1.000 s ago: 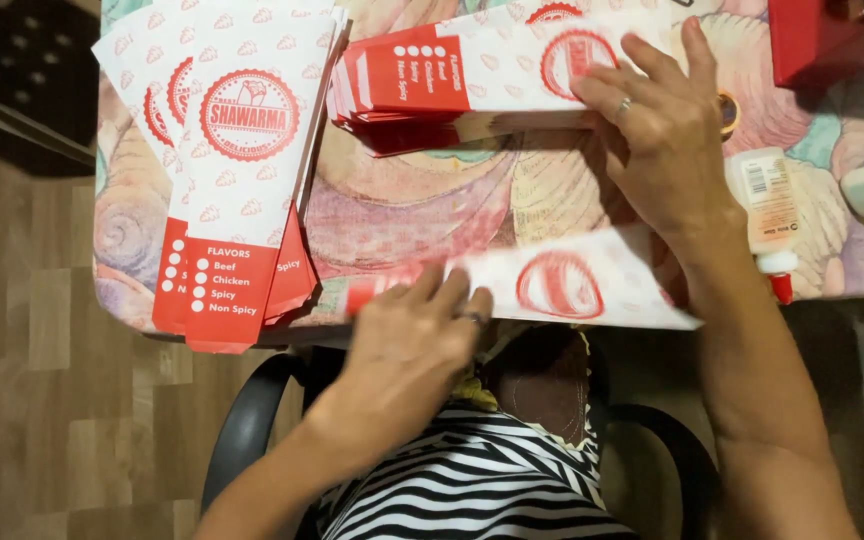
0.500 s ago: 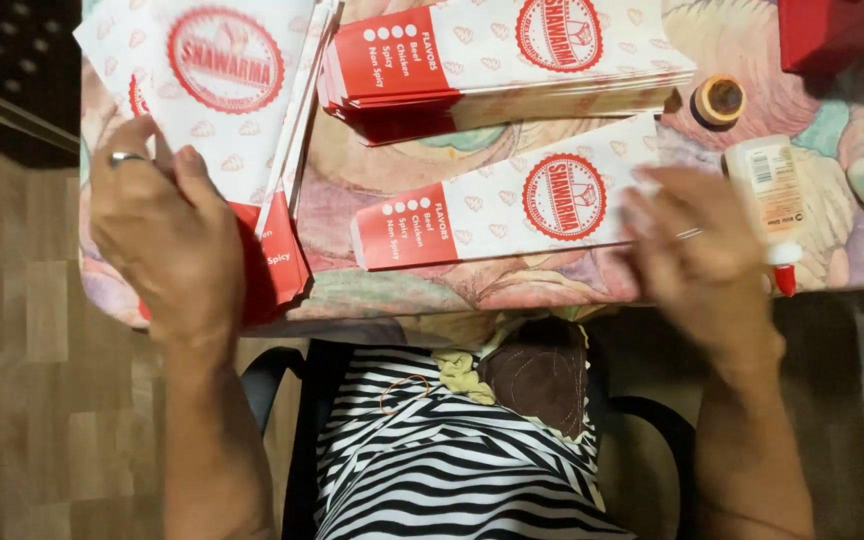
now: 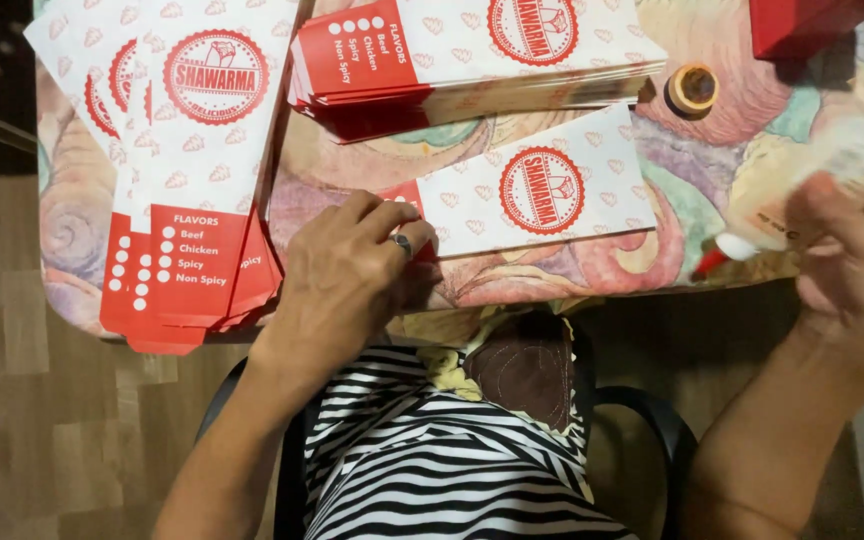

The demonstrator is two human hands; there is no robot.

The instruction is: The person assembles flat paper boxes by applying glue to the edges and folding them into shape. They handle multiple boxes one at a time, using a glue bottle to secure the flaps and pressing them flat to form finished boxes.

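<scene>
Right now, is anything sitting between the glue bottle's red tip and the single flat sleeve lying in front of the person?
Nothing visible. The right hand holds the glue bottle, its red tip just off the flat paper sleeve, with only bare tablecloth between. The left hand presses the sleeve's far end.

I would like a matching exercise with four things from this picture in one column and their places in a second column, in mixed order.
Things:
1. single flat red-and-white paper sleeve
2. white glue bottle with red tip
3. small brown tape roll
4. ring-wearing left hand

Places:
A. held in the right hand
B. on the sleeve's red end
C. beside the upper sleeve stack
D. at the table's near edge

Pairs: 1-D, 2-A, 3-C, 4-B
</scene>
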